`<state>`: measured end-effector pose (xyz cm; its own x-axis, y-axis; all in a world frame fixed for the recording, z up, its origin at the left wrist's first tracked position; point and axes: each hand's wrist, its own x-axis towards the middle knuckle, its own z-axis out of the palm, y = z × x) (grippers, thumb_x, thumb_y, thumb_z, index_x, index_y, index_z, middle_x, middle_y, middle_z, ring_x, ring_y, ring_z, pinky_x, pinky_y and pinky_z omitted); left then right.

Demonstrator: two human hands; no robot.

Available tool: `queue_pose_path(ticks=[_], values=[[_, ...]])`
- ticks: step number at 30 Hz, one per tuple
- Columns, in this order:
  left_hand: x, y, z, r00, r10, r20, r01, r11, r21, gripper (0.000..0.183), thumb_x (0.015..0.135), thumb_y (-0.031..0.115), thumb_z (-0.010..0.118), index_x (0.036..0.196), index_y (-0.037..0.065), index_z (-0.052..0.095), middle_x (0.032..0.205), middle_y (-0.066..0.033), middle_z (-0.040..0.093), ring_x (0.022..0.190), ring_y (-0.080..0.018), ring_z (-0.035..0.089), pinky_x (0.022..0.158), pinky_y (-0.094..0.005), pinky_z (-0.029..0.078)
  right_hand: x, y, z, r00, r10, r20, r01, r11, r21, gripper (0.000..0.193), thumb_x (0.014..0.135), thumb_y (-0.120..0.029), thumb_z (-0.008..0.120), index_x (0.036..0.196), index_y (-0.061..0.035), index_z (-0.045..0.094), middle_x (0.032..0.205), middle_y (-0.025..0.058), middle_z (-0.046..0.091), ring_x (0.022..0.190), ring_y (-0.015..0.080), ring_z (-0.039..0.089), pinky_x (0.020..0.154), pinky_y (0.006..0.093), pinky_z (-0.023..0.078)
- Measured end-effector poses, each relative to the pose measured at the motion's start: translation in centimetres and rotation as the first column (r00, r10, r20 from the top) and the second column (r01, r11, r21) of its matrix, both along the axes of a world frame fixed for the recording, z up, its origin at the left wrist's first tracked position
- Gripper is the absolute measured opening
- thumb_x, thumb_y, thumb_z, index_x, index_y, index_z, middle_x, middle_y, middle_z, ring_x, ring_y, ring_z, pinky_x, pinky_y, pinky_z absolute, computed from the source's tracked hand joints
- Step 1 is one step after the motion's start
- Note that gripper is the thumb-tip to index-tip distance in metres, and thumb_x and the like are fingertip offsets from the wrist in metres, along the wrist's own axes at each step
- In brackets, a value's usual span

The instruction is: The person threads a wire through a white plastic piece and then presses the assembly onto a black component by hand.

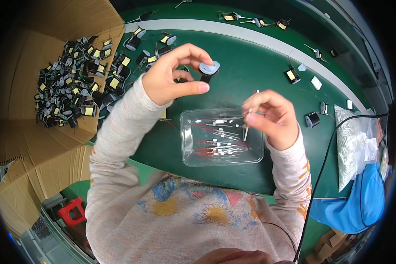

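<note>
My left hand [177, 75] is closed on a small black component with a grey oval cap [210, 67], held above the green tabletop. Between the thumb and fingers of my right hand [270, 116] is a thin white stick-like piece [246, 132], pointing down over the right side of a clear plastic tray [185, 154]. Inside that tray lie several thin white pieces with red wires [222, 149]. Fingers partly hide the held white piece, so its full shape is unclear.
At left, a large cardboard box [13, 83] holds a heap of black components [68, 83]; more lie on the table beside it. Others [292, 75] are scattered at right and beyond the white strip [251, 37]. A bag of white parts [352, 149], black cable [323, 169] and blue cloth [361, 198] are at right.
</note>
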<state>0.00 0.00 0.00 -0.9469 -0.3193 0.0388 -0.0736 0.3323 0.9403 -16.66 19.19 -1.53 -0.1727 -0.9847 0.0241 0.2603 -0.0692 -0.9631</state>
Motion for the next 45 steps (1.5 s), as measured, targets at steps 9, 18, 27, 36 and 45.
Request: queue_pose_path(ticks=[9, 18, 27, 36, 45], values=[[-2.2, 2.4, 0.8, 0.937, 0.196, -0.291, -0.154, 0.975, 0.16, 0.024, 0.086, 0.012, 0.057, 0.108, 0.002, 0.057, 0.097, -0.002, 0.058, 0.094, -0.0096, 0.052, 0.083, -0.0259, 0.04, -0.6, 1.0, 1.4, 0.982, -0.156, 0.106, 0.173, 0.969, -0.177, 0.023, 0.073, 0.007, 0.066, 0.093, 0.0032, 0.056, 0.095, 0.0092, 0.058, 0.085, 0.0192, 0.062, 0.076, 0.03, 0.052], [-3.6, 0.5, -0.7, 0.994, 0.109, -0.033, -0.113, 0.976, -0.187, 0.017, 0.086, 0.015, 0.056, 0.099, 0.006, 0.06, 0.092, -0.0014, 0.06, 0.089, -0.0093, 0.053, 0.076, -0.0259, 0.041, -1.9, 0.4, 1.5, 0.934, -0.333, 0.126, 0.346, 0.933, -0.097, 0.052, 0.072, 0.012, 0.062, 0.121, 0.0023, 0.044, 0.087, 0.0062, 0.057, 0.075, 0.0142, 0.061, 0.077, 0.0331, 0.054], [-7.2, 1.7, -3.4, 0.9, -0.378, 0.215, 0.417, 0.612, -0.672, 0.031, 0.061, 0.0, 0.07, 0.087, 0.013, 0.061, 0.099, 0.0005, 0.057, 0.098, -0.022, 0.049, 0.082, -0.037, 0.042, -2.9, 0.8, 3.0, 0.779, -0.609, -0.149, 0.574, 0.788, -0.222, 0.054, 0.077, 0.007, 0.062, 0.126, 0.0068, 0.041, 0.091, 0.0189, 0.066, 0.083, 0.0204, 0.065, 0.072, 0.0275, 0.054], [-8.6, 1.3, -5.9, 0.797, -0.533, 0.284, 0.549, 0.442, -0.71, 0.033, 0.061, 0.011, 0.073, 0.09, 0.017, 0.058, 0.098, 0.0059, 0.057, 0.103, -0.0168, 0.049, 0.083, -0.0358, 0.04, -3.2, 1.3, 3.3, 0.761, -0.633, -0.142, 0.586, 0.765, -0.268, 0.053, 0.075, 0.009, 0.063, 0.123, 0.0078, 0.042, 0.089, 0.0181, 0.065, 0.088, 0.0216, 0.064, 0.076, 0.0318, 0.056], [-8.2, -0.6, -4.8, 0.92, -0.328, -0.216, 0.16, 0.816, -0.555, 0.022, 0.075, 0.012, 0.061, 0.094, 0.007, 0.053, 0.106, -0.0077, 0.058, 0.103, -0.0262, 0.048, 0.091, -0.038, 0.037, -3.3, 1.6, 3.4, 0.769, -0.629, -0.115, 0.588, 0.767, -0.256, 0.045, 0.078, 0.008, 0.059, 0.12, 0.0089, 0.045, 0.095, 0.0199, 0.064, 0.091, 0.023, 0.064, 0.077, 0.0312, 0.055]])
